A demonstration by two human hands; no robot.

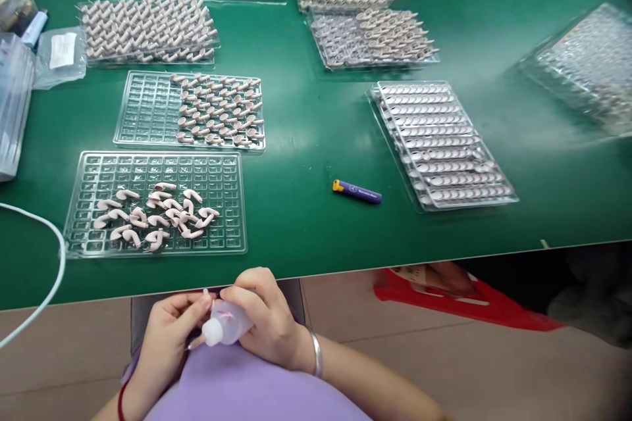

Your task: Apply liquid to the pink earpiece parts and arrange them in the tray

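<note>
Just below the table's front edge, my right hand (269, 319) is wrapped round a small translucent squeeze bottle (234, 323). The bottle lies tilted, its white cap and thin nozzle pointing down to the left. Close beside it, my left hand (172, 325) pinches a small pale piece (206, 294), mostly hidden by the fingers; it looks like an earphone shell. On the table ahead, a clear plastic tray (230, 174) carries a loose heap of pale pink earphone shells (170, 204). Behind it, another clear tray (145, 105) has similar shells standing in rows on its right side.
A purple lighter (363, 193) lies mid-table, left of a tray of white oval parts (449, 145). More filled trays (148, 26) stand further back. A white cable (59, 270) curves at the left edge. A red stool (444, 306) stands below the table at right, beside another person.
</note>
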